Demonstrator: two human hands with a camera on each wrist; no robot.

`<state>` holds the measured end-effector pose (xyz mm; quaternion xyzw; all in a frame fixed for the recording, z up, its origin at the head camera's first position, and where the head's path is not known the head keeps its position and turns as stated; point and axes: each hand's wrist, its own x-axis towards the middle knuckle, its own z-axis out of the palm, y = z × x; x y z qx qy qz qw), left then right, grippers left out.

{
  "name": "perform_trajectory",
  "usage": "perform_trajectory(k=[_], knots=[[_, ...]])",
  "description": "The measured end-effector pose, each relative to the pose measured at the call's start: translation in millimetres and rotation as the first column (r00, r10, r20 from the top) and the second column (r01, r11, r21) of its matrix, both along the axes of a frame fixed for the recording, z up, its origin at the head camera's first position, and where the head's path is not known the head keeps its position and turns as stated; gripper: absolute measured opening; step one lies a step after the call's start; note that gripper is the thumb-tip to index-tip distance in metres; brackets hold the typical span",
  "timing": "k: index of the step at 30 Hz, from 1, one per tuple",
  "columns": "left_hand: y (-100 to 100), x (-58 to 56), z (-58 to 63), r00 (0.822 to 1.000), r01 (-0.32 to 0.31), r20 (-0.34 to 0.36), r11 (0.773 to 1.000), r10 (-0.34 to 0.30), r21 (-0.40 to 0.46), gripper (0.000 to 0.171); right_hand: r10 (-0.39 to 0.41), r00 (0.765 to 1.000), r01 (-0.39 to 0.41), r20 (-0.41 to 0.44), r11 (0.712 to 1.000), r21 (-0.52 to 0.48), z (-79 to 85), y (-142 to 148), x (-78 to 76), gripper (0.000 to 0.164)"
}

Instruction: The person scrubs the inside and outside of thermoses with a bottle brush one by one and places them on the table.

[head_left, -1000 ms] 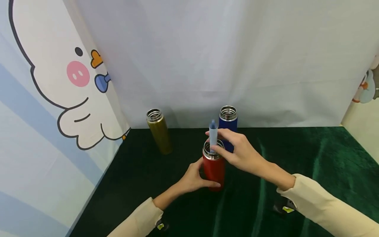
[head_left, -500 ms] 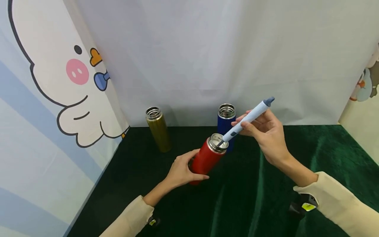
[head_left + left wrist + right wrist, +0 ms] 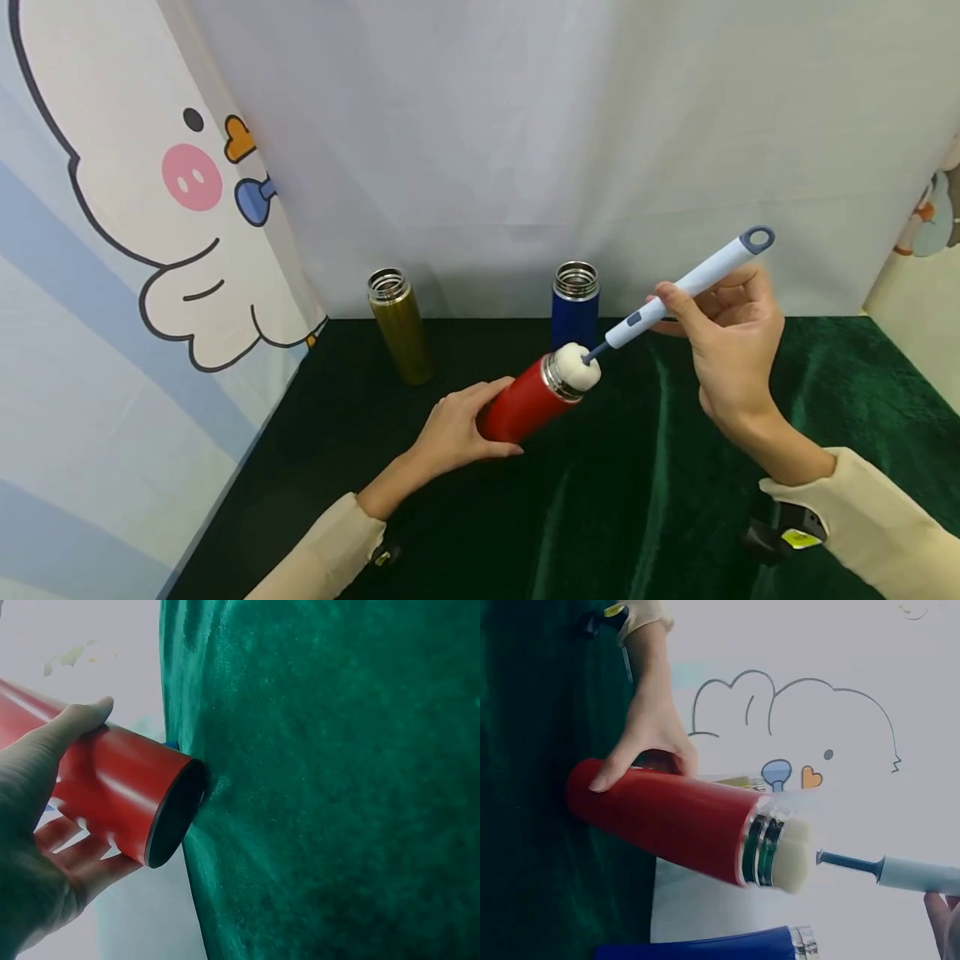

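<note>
My left hand (image 3: pixel 453 429) grips a red bottle (image 3: pixel 525 406), which is tilted with its open steel mouth toward the right. The left wrist view shows the bottle's dark base (image 3: pixel 176 814) turned to the green cloth. In my right hand (image 3: pixel 735 346), thumb and fingers pinch the light blue handle of a sponge bottle brush (image 3: pixel 690 283). Its white sponge head (image 3: pixel 577 367) sits at the bottle's mouth, bulging out of the rim; the part inside is hidden. The brush's thin dark stem (image 3: pixel 847 861) lies between sponge and handle.
Behind stand two more lidless bottles, a gold one (image 3: pixel 401 333) at left and a blue one (image 3: pixel 575 308) near the red bottle. Dark green cloth (image 3: pixel 600 517) covers the table. A white curtain (image 3: pixel 480 150) hangs along its back edge.
The red bottle has tipped from upright to leaning right. My right hand has drawn the brush up and rightward, bringing the sponge from inside the bottle out to its mouth.
</note>
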<state>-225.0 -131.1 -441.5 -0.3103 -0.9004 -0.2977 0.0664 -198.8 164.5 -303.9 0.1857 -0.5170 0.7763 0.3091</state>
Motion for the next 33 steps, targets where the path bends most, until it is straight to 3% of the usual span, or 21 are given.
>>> perform_trajectory(k=[5, 10, 15, 24, 26, 29, 33], knots=[[-2, -1.1, 1.0, 1.000, 0.028, 0.008, 1.000, -0.028, 0.007, 0.083, 0.050, 0.998, -0.050, -0.048, 0.999, 0.012, 1.5, 6, -1.3, 0.026], [-3, -3.4, 1.0, 0.998, 0.054, 0.011, 0.998, -0.054, 0.030, 0.083, 0.175, 0.982, -0.173, -0.072, 0.984, 0.033, -3.8, 17, -4.2, 0.025], [-4, -2.8, -0.3, 0.995, 0.094, 0.016, 0.994, -0.095, 0.050, 0.084, 0.274, 0.961, -0.271, -0.036, 0.959, 0.079, -13.4, 27, -5.9, 0.031], [-10, -1.2, 0.9, 0.993, 0.107, 0.043, 0.993, -0.109, 0.051, 0.083, 0.307, 0.951, -0.285, -0.042, 0.920, 0.269, -22.7, 21, 0.0, 0.033], [-10, -1.1, 0.9, 0.992, 0.115, 0.043, 0.992, -0.117, 0.045, 0.082, 0.284, 0.959, -0.261, -0.025, 0.910, 0.321, -26.1, 17, 3.1, 0.031], [-9, -1.0, 1.3, 0.992, 0.121, 0.032, 0.992, -0.122, 0.040, 0.082, 0.294, 0.956, -0.269, 0.002, 0.872, 0.410, -40.8, 6, 3.5, 0.026], [-6, -1.0, 1.2, 0.992, 0.119, 0.032, 0.993, -0.120, 0.024, 0.082, 0.298, 0.954, -0.259, 0.020, 0.794, 0.550, -71.0, -11, 5.0, 0.029]])
